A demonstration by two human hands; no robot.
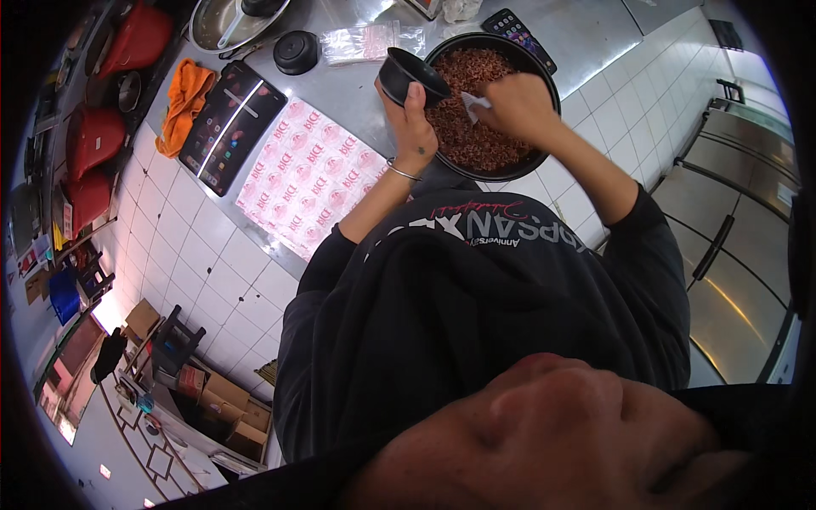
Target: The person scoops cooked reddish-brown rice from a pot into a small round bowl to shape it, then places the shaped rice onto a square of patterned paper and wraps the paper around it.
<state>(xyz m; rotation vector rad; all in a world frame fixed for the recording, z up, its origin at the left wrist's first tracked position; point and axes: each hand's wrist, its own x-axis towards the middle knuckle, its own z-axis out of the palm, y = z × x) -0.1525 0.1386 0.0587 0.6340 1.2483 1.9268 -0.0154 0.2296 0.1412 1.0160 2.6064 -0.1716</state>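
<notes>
My left hand (411, 124), with a metal bangle at the wrist, grips a small black bowl (411, 76), thumb over its rim. The bowl tilts beside a large round black pan (558, 95) filled with brownish-red cooked rice or similar grains (472, 70). Over the pan, my right hand (519, 105) is closed on a white plastic utensil (473, 105), whose end meets the grains. Most of the utensil's handle is hidden by the fingers. Left of my forearm, a stack of white wrapping paper with pink print (312, 172) lies flat on the steel table (593, 32).
A tablet (233, 127) and an orange cloth (185, 105) lie at the table's left. Behind are another black bowl (296, 52), clear plastic bags (363, 43) and a metal basin (220, 32). A phone (519, 38) sits against the pan. A steel refrigerator (733, 229) stands right.
</notes>
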